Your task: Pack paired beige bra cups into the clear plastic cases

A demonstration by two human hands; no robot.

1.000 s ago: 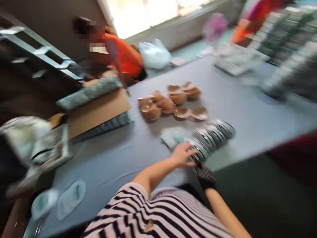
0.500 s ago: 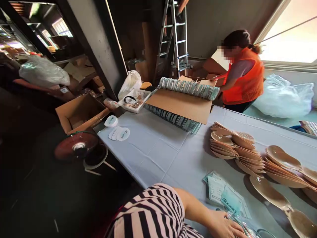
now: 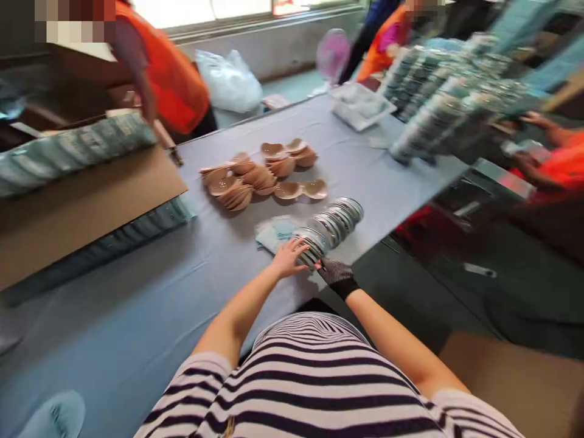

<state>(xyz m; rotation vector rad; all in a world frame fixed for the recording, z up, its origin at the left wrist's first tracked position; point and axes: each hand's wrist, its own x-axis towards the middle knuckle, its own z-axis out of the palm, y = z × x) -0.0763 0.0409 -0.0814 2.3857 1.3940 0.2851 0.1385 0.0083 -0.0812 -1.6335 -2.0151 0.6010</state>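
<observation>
A row of clear plastic cases (image 3: 340,219) with shiny curved rims stands near the table's front edge. My left hand (image 3: 288,258) is bare, its fingers spread against the near end of that row. At the row's near right side is my right hand (image 3: 337,272), in a dark glove, fingers closed on the edge of a case; the exact grip is blurred. Pale green printed cards (image 3: 272,232) lie just beyond my left hand. Farther back, nested stacks of beige stick-on bra cups (image 3: 255,177) rest on the cloth, with one pair lying apart.
On the left, a cardboard sheet (image 3: 91,213) lies between rows of packed cases. A white basket (image 3: 360,106) and a large pile of cases (image 3: 438,103) occupy the far right. Co-workers in orange vests (image 3: 171,73) stand around the light-blue covered table (image 3: 219,274).
My view has swung to the right and down. Both my hands now show at the row of cases; before, only one bare hand showed, low at the frame's bottom edge.
</observation>
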